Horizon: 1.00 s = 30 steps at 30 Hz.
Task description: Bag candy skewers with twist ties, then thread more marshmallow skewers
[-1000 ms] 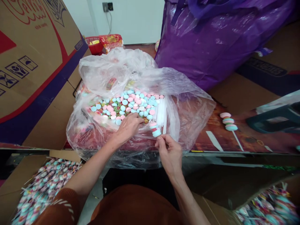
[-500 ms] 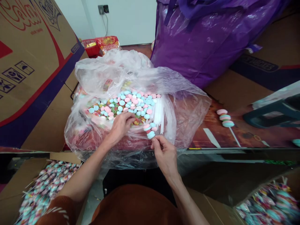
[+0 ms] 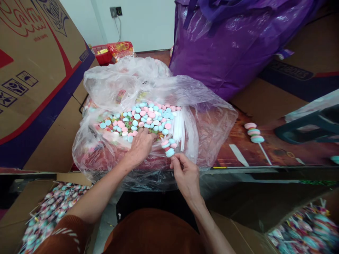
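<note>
In my right hand (image 3: pixel 186 173), thumb and fingers pinch the lower end of a candy skewer (image 3: pixel 168 151), with pink, red and blue pieces threaded on its stick. The skewer tilts up and to the left over the clear plastic bag (image 3: pixel 190 141). My left hand (image 3: pixel 142 145) reaches into loose pink, blue and white round candies (image 3: pixel 149 114), fingers slightly apart and bent down; their tips are partly hidden among the pieces. Small ring-shaped gummies (image 3: pixel 128 124) lie mixed in. White sticks (image 3: pixel 179 128) lie in a bundle just right of the candies.
A finished-looking skewer (image 3: pixel 254 134) lies on the table to the right, near a dark green tool-like object (image 3: pixel 304 128). Cardboard boxes (image 3: pixel 53 106) and a purple bag (image 3: pixel 225 46) flank the work area. Below, boxes hold many wrapped candy skewers (image 3: pixel 50 215).
My left hand has moved slightly right and deeper among the candies, its fingers now reaching further forward. My right hand and the skewer have hardly moved.
</note>
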Motion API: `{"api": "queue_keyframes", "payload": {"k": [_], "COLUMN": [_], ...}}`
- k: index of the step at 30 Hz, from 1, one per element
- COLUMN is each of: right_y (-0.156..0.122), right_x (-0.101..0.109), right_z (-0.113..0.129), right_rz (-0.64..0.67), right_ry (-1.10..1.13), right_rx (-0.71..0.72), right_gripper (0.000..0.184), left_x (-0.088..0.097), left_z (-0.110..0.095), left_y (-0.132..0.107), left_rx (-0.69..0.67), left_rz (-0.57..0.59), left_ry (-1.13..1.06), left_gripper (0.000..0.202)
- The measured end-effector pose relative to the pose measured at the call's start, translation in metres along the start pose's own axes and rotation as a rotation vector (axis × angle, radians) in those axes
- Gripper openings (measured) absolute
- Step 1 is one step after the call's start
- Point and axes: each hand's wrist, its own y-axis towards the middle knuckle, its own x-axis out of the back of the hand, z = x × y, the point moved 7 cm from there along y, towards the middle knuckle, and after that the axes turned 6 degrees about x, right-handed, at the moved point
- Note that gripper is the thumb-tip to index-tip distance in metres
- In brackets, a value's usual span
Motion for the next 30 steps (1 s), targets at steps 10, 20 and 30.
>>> {"api": "queue_keyframes", "payload": {"k": [10,20,30], "right_y": [-0.001,-0.001,-0.003], "right_x": [-0.002,-0.002,-0.008], "right_z": [0.003,0.005,0.01], "right_rz": [0.003,0.016,0.027], "right_ry": [-0.004,0.0,0.062], "right_rx": [0.034,0.036,0.062], "right_gripper": [0.028,0.028,0.024], "left_x": [0.003,0.003,-0.002], "left_z": [-0.001,0.006,0.046], "left_y": [0.003,-0.002,-0.009], "left_rx": [-0.017,-0.015,0.209], "left_rz": [0.025,0.007,-0.042], "left_ry": [-0.108,-0.226,-1.316], "left_gripper": [0.023,0.022,0.035]}}
